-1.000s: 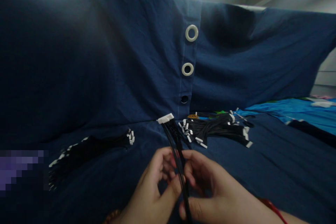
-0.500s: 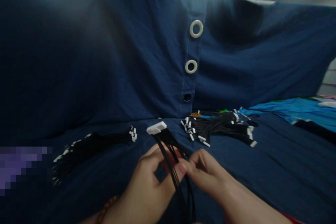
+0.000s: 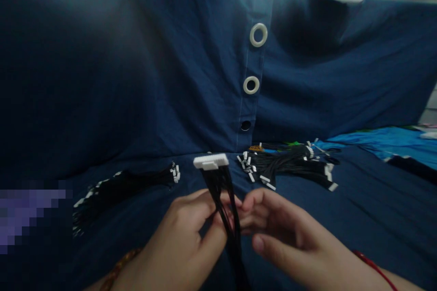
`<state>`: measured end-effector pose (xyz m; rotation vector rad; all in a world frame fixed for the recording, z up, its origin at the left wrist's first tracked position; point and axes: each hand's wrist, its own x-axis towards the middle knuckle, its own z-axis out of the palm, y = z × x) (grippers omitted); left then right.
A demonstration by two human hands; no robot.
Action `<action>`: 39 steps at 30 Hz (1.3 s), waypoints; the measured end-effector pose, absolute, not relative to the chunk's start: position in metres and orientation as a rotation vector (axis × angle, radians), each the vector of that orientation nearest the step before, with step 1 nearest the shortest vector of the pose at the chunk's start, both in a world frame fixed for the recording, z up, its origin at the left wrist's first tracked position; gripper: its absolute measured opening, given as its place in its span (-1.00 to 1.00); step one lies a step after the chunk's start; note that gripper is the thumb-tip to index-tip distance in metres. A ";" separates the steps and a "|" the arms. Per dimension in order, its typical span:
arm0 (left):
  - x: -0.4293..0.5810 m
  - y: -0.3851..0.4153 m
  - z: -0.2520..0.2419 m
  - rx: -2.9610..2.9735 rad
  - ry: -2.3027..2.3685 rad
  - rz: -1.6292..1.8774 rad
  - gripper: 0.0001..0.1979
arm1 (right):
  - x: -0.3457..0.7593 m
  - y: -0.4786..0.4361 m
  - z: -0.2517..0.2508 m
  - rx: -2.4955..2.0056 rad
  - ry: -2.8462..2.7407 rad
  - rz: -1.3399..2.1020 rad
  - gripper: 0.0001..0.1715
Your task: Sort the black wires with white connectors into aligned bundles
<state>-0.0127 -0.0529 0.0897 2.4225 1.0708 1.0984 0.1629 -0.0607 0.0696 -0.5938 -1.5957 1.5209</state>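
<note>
My left hand (image 3: 186,236) pinches a bundle of thin black wires (image 3: 228,218) just below its white connector (image 3: 210,162), which stands upright above my fingers. My right hand (image 3: 290,236) is curled beside the same bundle, its fingertips touching the wires from the right, thumb held apart below. The lower part of the bundle runs down out of view between my wrists.
A pile of black wire harnesses with white connectors (image 3: 290,166) lies behind my right hand. A second pile (image 3: 119,186) lies to the left. Dark blue cloth (image 3: 153,77) with white eyelets (image 3: 258,35) covers the surface and rises behind. Bright blue fabric (image 3: 382,143) lies far right.
The connector has swung from tilted left to upright and level. My right hand loosened its pinch, its thumb dropping away from the wires. The view shifted slightly.
</note>
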 end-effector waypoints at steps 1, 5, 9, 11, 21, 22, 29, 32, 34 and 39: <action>-0.012 -0.053 0.090 2.404 1.065 1.083 -0.73 | 0.162 -0.059 0.069 -0.541 -1.540 1.585 -0.81; -0.012 -0.054 0.092 2.319 1.010 1.050 -0.79 | 0.162 -0.055 0.065 -0.480 -1.440 1.663 -0.77; -0.013 -0.050 0.089 2.060 1.074 1.133 -0.82 | 0.166 -0.056 0.065 -0.608 -1.430 1.644 -0.80; -0.011 -0.046 0.086 2.018 1.027 1.109 -0.70 | 0.165 -0.056 0.064 -0.623 -1.420 1.663 -0.78; -0.003 -0.038 0.076 1.845 0.809 0.897 -0.82 | 0.155 -0.053 0.054 -0.522 -1.283 1.791 -0.77; -0.002 -0.038 0.075 1.788 0.797 0.862 -0.81 | 0.155 -0.053 0.054 -0.522 -1.260 1.820 -0.76; 0.005 -0.040 0.063 1.604 0.735 0.875 -0.77 | 0.160 -0.050 0.054 -0.474 -1.072 1.975 -0.74; 0.003 -0.039 0.055 1.462 0.731 0.891 -0.75 | 0.165 -0.047 0.056 -0.444 -1.012 2.035 -0.79; 0.000 -0.038 0.052 1.462 0.766 0.902 -0.74 | 0.169 -0.047 0.058 -0.425 -0.983 2.076 -0.82; -0.013 -0.030 0.061 2.174 1.022 1.094 -0.82 | 0.174 -0.050 0.066 -0.390 -0.948 2.178 -0.81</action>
